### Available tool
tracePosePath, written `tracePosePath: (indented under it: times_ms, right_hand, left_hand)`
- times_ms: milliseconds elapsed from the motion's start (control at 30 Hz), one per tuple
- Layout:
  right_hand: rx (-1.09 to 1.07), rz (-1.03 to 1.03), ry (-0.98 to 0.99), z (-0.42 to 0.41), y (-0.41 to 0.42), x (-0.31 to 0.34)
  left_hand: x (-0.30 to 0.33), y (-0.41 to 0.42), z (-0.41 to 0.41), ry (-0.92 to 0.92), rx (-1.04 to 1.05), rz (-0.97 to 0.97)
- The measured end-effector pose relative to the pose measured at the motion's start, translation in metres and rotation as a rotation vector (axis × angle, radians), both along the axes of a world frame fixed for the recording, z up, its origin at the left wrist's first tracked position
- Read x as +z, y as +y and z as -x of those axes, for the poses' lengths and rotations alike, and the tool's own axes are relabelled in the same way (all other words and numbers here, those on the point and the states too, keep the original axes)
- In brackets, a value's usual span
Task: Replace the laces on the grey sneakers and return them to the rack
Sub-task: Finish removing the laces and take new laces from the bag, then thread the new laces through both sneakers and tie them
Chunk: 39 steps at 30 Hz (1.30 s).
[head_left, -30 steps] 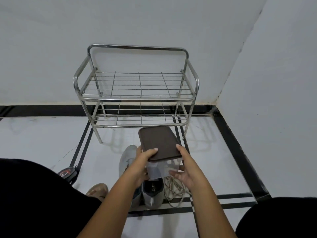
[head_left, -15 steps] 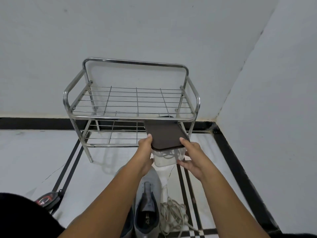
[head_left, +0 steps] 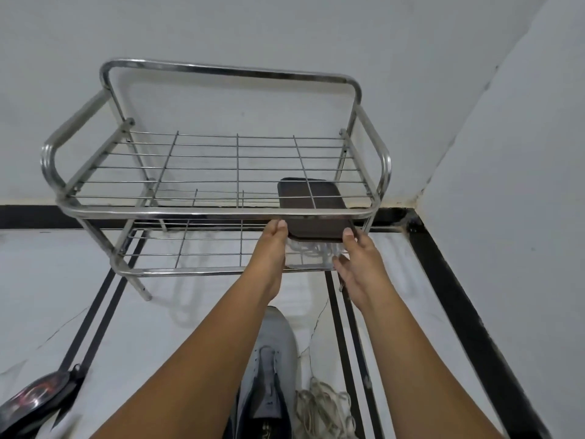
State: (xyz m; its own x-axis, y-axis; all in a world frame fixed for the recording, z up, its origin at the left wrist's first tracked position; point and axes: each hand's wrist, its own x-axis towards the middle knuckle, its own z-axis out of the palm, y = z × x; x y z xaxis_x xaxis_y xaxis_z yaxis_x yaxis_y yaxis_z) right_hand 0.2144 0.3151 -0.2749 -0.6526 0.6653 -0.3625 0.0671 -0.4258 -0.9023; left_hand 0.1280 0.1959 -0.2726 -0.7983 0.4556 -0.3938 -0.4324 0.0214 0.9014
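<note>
On the lower shelf of the metal rack (head_left: 218, 213), clear box (head_left: 311, 251) with brown lid (head_left: 311, 210), left hand (head_left: 270, 248) and right hand (head_left: 359, 264) both holding its sides, grey sneaker (head_left: 269, 359) on floor.

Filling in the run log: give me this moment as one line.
both hands: left hand, right hand | hold: brown-lidded clear box | where: rack lower shelf, right side | floor: grey sneaker, loose laces

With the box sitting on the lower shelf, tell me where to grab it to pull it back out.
Grip the clear box by its two short side walls under the brown lid, coming from the open front of the rack. The upper shelf blocks access from above, and both hands already flank it there.
</note>
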Motion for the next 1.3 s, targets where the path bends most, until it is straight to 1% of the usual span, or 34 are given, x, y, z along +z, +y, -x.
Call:
tracePosePath:
  times_ms: [233, 333, 467, 533, 600, 633, 667, 700, 733, 767, 833, 867, 900, 967, 1000, 1067, 1100, 1133, 1200, 1300]
  right_hand:
    - [-0.074, -0.024, 0.052, 0.012, 0.008, -0.013]
    - [-0.08, -0.034, 0.043, 0.013, 0.011, -0.018]
    - [-0.085, -0.094, -0.02, 0.01, 0.013, -0.017]
    - [-0.174, -0.121, -0.08, 0.0, 0.013, -0.017]
    - [-0.307, -0.13, -0.146, -0.015, 0.005, -0.024]
    - [-0.35, -0.145, -0.229, -0.025, 0.0, -0.033]
    - [-0.34, -0.198, -0.36, -0.039, -0.009, -0.046]
    - [-0.26, -0.297, -0.506, -0.051, -0.016, -0.062]
    - [-0.106, -0.413, -0.655, -0.066, -0.027, -0.079]
    - [0.108, -0.538, -0.784, -0.083, -0.042, -0.096]
    - [0.513, -0.738, -0.926, -0.114, -0.076, -0.131]
    - [0.634, -0.821, -0.971, -0.128, -0.094, -0.149]
    - [0.673, -0.882, -1.001, -0.14, -0.11, -0.164]
    - [0.666, -0.936, -1.039, -0.163, -0.135, -0.184]
    - [0.668, -0.956, -1.045, -0.177, -0.141, -0.189]
    - [0.672, -1.001, -1.071, -0.203, -0.135, -0.196]
    - [0.639, -1.001, -1.103, -0.217, -0.128, -0.195]
    - [0.577, -0.98, -1.145, -0.226, -0.118, -0.195]
    - [0.445, -0.866, -1.219, -0.238, -0.1, -0.193]
    - [0.384, -0.705, -1.268, -0.245, -0.088, -0.185]
  left_hand:
    - [-0.011, 0.019, 0.005, 0.077, 0.021, 0.022]
    - [-0.014, 0.024, 0.004, 0.108, 0.024, 0.03]
    - [-0.012, 0.024, 0.005, 0.126, 0.053, 0.03]
    - [-0.016, 0.019, 0.002, 0.128, 0.127, 0.031]
    - [-0.024, 0.007, -0.007, 0.172, 0.237, 0.076]
    - [-0.031, -0.002, -0.015, 0.216, 0.272, 0.122]
    - [-0.041, -0.013, -0.028, 0.265, 0.278, 0.182]
    - [-0.052, -0.025, -0.04, 0.319, 0.257, 0.248]
    - [-0.066, -0.038, -0.055, 0.364, 0.196, 0.333]
    - [-0.081, -0.054, -0.072, 0.433, 0.097, 0.47]
    - [-0.115, -0.087, -0.106, 0.617, -0.152, 0.901]
    - [-0.129, -0.104, -0.122, 0.666, -0.258, 1.119]
    - [-0.141, -0.119, -0.137, 0.658, -0.331, 1.263]
    - [-0.16, -0.145, -0.16, 0.616, -0.404, 1.381]
    - [-0.167, -0.155, -0.167, 0.625, -0.434, 1.424]
    - [-0.173, -0.165, -0.17, 0.633, -0.446, 1.467]
    - [-0.173, -0.168, -0.171, 0.629, -0.459, 1.472]
    - [-0.173, -0.17, -0.172, 0.624, -0.464, 1.462]
    - [-0.172, -0.172, -0.18, 0.622, -0.467, 1.457]
    - [-0.168, -0.173, -0.199, 0.617, -0.469, 1.449]
